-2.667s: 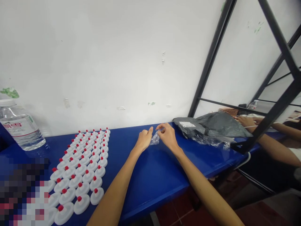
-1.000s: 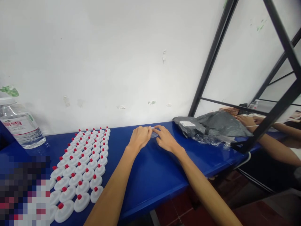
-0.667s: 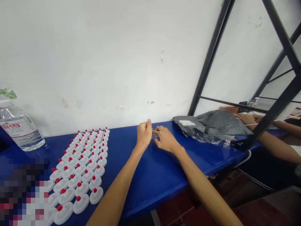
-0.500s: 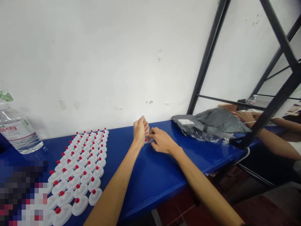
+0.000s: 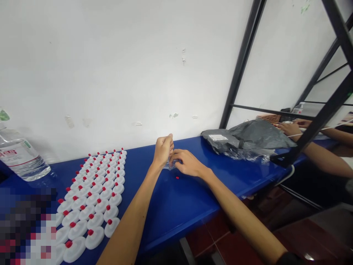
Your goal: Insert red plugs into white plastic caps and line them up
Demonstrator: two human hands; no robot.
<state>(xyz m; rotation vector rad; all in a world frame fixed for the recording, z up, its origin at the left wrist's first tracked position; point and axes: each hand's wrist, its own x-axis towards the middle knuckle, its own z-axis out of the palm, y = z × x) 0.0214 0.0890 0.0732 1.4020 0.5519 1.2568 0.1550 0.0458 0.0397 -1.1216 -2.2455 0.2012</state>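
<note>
My left hand point(image 5: 163, 150) is closed in a fist above the blue table, with the thumb on top. Clear plastic film, apparently a small bag point(image 5: 168, 166), shows below it, between both hands. From the right, my right hand point(image 5: 189, 162) reaches in with bent fingers closed at the film; their tips are partly hidden. A tiny red cap point(image 5: 177, 177) lies loose on the table just in front of my right hand. To the left stand rows of round white lids point(image 5: 93, 220), each topped by a red tip.
A large water bottle point(image 5: 23, 156) stands at the far left of the blue table point(image 5: 171, 217). Grey plastic packaging point(image 5: 256, 134) lies at the right, beside a black metal frame point(image 5: 242, 66). Beyond it, another person's hands point(image 5: 291, 129) are near a stack of brownish pieces point(image 5: 268, 118).
A red cap now lies on the table in front of my right hand; earlier, red showed between my hands. Both hands stay close together, and the view has shifted slightly.
</note>
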